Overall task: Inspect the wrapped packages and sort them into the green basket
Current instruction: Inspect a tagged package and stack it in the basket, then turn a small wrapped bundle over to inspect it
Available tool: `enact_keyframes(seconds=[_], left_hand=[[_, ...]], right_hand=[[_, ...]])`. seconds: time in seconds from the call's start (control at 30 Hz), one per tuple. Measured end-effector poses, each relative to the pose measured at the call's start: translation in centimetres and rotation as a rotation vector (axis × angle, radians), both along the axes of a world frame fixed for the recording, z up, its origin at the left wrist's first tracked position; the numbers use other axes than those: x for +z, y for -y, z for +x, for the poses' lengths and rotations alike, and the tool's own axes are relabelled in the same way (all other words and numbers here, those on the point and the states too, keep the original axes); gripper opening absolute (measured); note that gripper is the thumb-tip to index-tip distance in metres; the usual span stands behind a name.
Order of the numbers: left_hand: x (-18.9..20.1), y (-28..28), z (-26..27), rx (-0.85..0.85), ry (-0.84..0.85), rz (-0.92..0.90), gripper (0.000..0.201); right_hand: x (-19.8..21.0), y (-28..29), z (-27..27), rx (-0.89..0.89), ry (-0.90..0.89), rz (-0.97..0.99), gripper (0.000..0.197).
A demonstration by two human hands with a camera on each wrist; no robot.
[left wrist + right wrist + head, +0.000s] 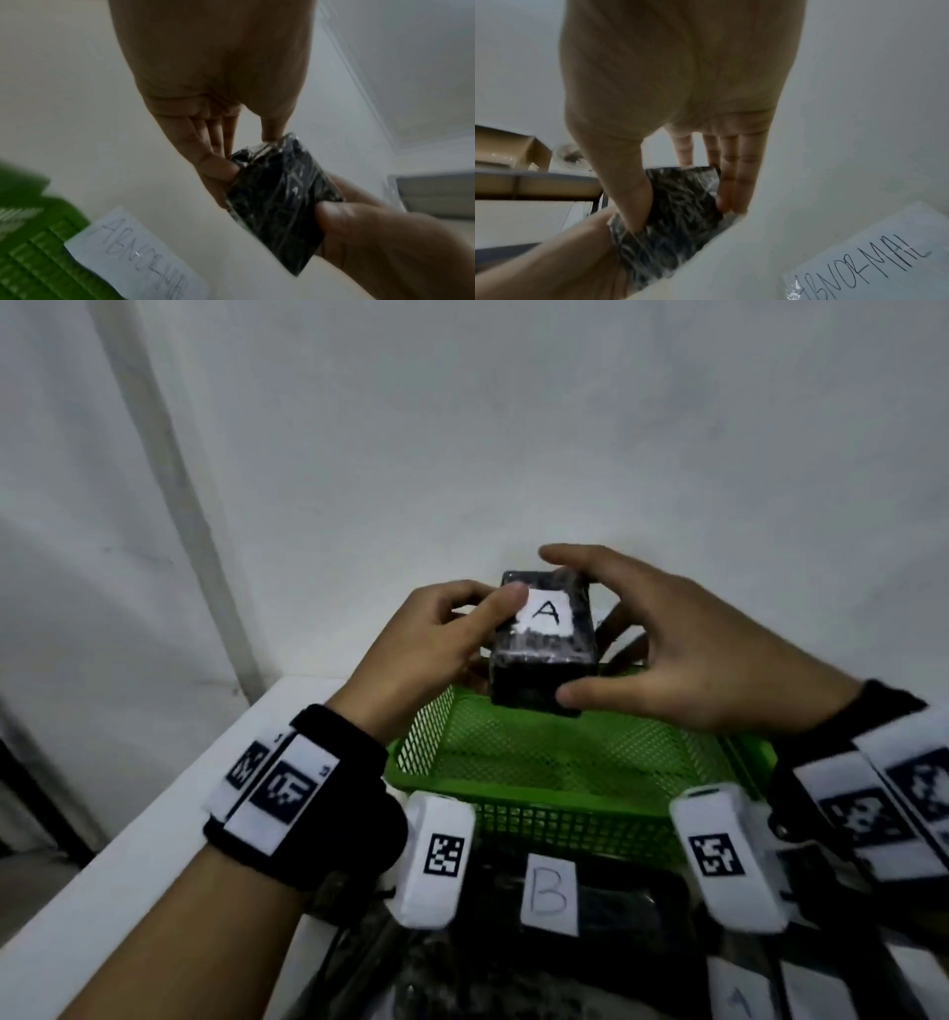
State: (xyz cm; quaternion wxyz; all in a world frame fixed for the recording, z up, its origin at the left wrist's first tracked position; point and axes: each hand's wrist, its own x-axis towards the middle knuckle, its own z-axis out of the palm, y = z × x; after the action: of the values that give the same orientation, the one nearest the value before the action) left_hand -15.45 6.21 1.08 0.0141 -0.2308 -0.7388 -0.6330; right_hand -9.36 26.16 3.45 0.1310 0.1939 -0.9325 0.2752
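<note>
A black package wrapped in clear film (544, 654), with a white label marked "A" on top, is held in the air over the far end of the green mesh basket (554, 793). My left hand (436, 649) grips its left side, thumb on the label's edge. My right hand (667, 654) grips its right side, thumb under the front corner and fingers over the far top. The same package (280, 201) shows between both hands in the left wrist view, and in the right wrist view the package (677, 219) shows too. The basket looks empty inside.
A dark package labelled "B" (549, 896) lies close to me in front of the basket, among other wrapped packages. A paper label reading "ABNORMAL" (875, 257) lies on the white table (128, 865). The wall stands just behind the table.
</note>
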Motion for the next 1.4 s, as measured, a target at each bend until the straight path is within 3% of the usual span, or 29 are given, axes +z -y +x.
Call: enact_keyframes(seconds=[0.1,0.2,0.37,0.7,0.97,1.17,1.3,1.4], left_hand=[[0.6,0.4,-2.9,0.096,0.003,-0.002,0.033],[0.3,0.4,-5.2,0.198,0.143,0.022,0.036],[-2.4,0.3,-8.0,0.309,0.404,0.248,0.030],[-3.9,-0.4,-10.1,0.349,0.389,0.251,0.015],[-5.0,-0.6,-10.8,0.431,0.358,0.260,0.019],[-3.5,-0.2,-10.0,0.431,0.399,0.308,0.021],[-1.7,0.5,-9.0,0.416,0.332,0.300,0.022],[-0.2,1.4,-7.3,0.396,0.293,0.284,0.022]], right_hand=[[1.2,0.8,-4.8,0.028,-0.034,0.102,0.080],[0.9,1.6,-9.8,0.004,-0.028,0.122,0.077],[-2.7,2.0,-14.7,0.028,0.001,0.197,0.080],[-10.4,2.7,-18.4,0.091,0.225,0.360,0.069],[-10.8,3.9,-18.9,0.065,0.204,0.396,0.063],[-7.0,3.7,-17.6,0.096,0.201,0.656,0.086],[-0.9,3.4,-15.7,0.073,0.071,0.623,0.073],[2.5,3.8,-13.3,0.027,0.015,0.580,0.048]])
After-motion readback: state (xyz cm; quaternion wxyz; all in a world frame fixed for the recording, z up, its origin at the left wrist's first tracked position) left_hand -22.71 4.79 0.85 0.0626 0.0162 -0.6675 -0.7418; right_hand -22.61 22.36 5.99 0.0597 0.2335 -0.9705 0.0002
